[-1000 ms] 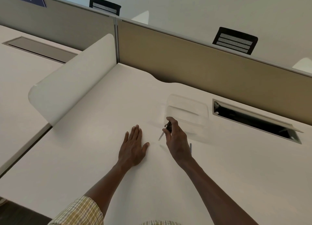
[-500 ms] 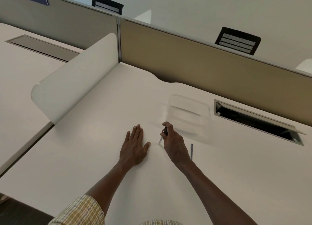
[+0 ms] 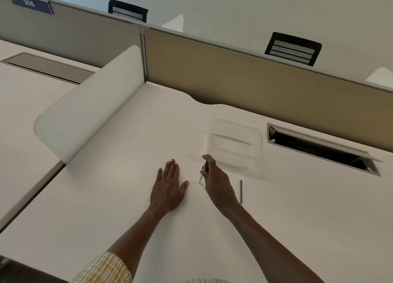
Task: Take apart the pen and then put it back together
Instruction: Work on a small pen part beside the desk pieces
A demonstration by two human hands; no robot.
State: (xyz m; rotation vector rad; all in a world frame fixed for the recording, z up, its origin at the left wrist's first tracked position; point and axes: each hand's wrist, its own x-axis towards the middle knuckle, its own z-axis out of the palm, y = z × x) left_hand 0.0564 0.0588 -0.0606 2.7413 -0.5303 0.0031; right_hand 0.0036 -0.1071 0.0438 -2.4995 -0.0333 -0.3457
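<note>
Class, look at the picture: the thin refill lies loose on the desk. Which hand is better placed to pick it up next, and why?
Probably the left hand: it lies flat and holds nothing. The refill lies nearer the right hand, but that grips the pen barrel.

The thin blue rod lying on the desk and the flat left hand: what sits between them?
In the head view, the right hand sits between the left hand and the thin blue rod, gripping the clear pen barrel.

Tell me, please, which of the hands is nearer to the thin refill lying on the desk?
Right. The right hand, holding the pen barrel, sits just left of the refill; the left hand lies flat farther left.
</note>
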